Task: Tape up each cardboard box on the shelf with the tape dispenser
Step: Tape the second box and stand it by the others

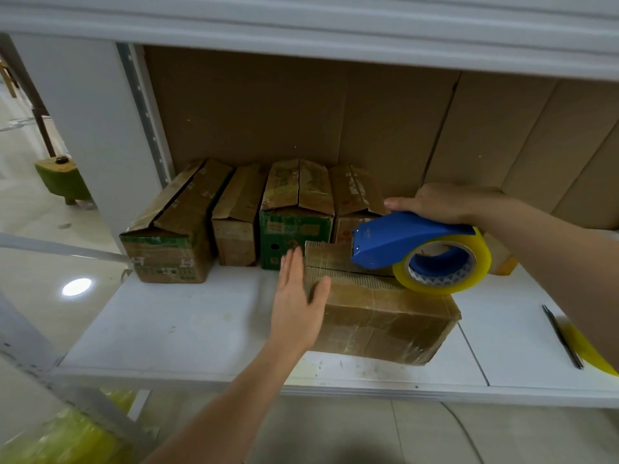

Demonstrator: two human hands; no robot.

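A brown cardboard box [382, 316] lies near the front edge of a white shelf [174, 326], its long axis running from front right to back left, angled to the shelf edge. A blue tape dispenser [412, 242] carrying a roll of clear yellowish tape [442, 266] rests on the box's top, nose pointing left along the seam. The right hand [445, 202] grips the dispenser from above, fingers curled over its blue back. The left hand [298, 299] presses flat against the box's left end, fingers straight, thumb lying on the top. Open shelf surface lies left of the box and before it. Behind stand four more cardboard boxes [241, 212] in a row against the back wall, long axes pointing front to back. A dark pen-like tool [562, 336] lies at the right front.
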